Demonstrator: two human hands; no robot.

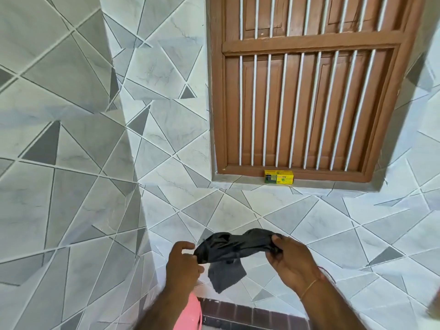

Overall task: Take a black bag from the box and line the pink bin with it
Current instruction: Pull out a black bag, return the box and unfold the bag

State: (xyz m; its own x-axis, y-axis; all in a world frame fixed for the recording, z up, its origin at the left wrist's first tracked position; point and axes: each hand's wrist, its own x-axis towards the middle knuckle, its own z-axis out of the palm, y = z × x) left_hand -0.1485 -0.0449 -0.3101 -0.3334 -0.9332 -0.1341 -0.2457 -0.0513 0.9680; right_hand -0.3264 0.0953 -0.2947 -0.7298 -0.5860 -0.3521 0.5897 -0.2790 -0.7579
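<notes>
A crumpled black bag is stretched between both hands in front of the tiled wall. My left hand pinches its left end, and my right hand grips its right end. One loose corner of the bag hangs down between the hands. The yellow and green box lies on the window sill, well above and beyond the hands. A slice of the pink bin shows at the bottom edge, mostly hidden behind my left forearm.
A brown wooden window with white bars fills the upper right. Grey and white tiled walls surround it, with a protruding tiled corner on the left. A dark brick-patterned strip runs low along the wall.
</notes>
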